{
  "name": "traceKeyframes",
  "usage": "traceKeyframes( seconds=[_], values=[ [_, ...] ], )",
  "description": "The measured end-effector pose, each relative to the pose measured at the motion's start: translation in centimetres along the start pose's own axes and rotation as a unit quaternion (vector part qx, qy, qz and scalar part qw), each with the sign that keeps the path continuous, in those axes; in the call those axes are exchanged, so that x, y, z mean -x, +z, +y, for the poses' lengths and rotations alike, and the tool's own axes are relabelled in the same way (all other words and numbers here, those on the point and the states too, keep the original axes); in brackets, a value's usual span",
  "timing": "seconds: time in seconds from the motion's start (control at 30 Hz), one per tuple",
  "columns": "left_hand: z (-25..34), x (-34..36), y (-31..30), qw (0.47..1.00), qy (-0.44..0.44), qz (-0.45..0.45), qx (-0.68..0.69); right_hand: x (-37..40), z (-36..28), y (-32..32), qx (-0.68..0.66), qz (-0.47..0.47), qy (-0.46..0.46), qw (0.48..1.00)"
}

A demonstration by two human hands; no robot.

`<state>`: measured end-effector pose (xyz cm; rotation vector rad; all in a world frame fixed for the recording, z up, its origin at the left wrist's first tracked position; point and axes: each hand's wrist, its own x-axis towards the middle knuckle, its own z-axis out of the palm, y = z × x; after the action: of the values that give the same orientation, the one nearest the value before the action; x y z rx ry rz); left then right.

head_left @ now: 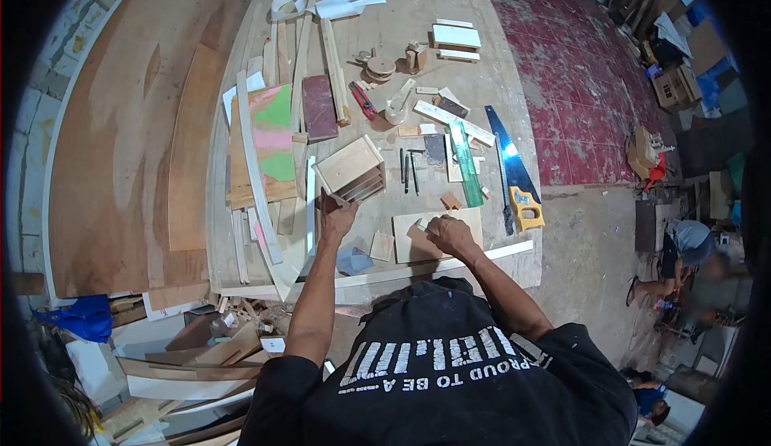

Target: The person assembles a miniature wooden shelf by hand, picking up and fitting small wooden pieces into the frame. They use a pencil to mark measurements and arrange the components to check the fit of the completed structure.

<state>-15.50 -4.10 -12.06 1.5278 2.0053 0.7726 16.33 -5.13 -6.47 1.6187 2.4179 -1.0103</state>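
Note:
My left hand (338, 216) is closed on the near edge of a small wooden box (349, 165), which stands tilted on the workbench with thin slats or grooves along its side. My right hand (452, 235) is closed around a small pale object (422, 224), with only its tip showing; its kind cannot be made out. Below that hand lies a flat wooden board (405, 245). A small wood block (451, 201) sits just beyond the board, and a small square wood piece (382, 246) is to its left. Near my left wrist lies a grey-blue cloth or sandpaper (353, 261).
Around the middle lie dark pens (408, 171), a green ruler (466, 161), a yellow-handled saw (526, 205), a red cutter (363, 100) and a cup (397, 110). Wood strips (265, 181) cover the left side. Another person (683, 245) crouches at the right.

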Motion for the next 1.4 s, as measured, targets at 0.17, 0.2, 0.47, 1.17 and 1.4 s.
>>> traceKeyframes(
  seconds=[0.17, 0.2, 0.47, 1.17, 1.4],
  values=[
    [4.1, 0.4, -2.6, 0.997, 0.003, 0.011, 0.075, -0.8, -1.2, 1.0, -0.076, 0.060, -0.050, 0.994],
    [4.1, 0.3, -2.4, 0.997, 0.004, 0.010, 0.073, -1.2, -2.2, 0.7, -0.101, 0.083, -0.087, 0.988],
    [6.3, 1.1, -2.5, 0.992, -0.118, -0.006, 0.043, -4.7, -5.2, -0.3, -0.151, 0.121, -0.201, 0.960],
    [9.4, 5.9, -1.3, 0.958, -0.092, 0.034, 0.269, -1.4, -6.9, -7.7, 0.133, 0.033, -0.253, 0.958],
    [10.1, 5.8, -1.7, 0.921, -0.062, 0.036, 0.383, 0.2, -7.7, -8.7, -0.074, 0.163, -0.238, 0.955]
  ],
)
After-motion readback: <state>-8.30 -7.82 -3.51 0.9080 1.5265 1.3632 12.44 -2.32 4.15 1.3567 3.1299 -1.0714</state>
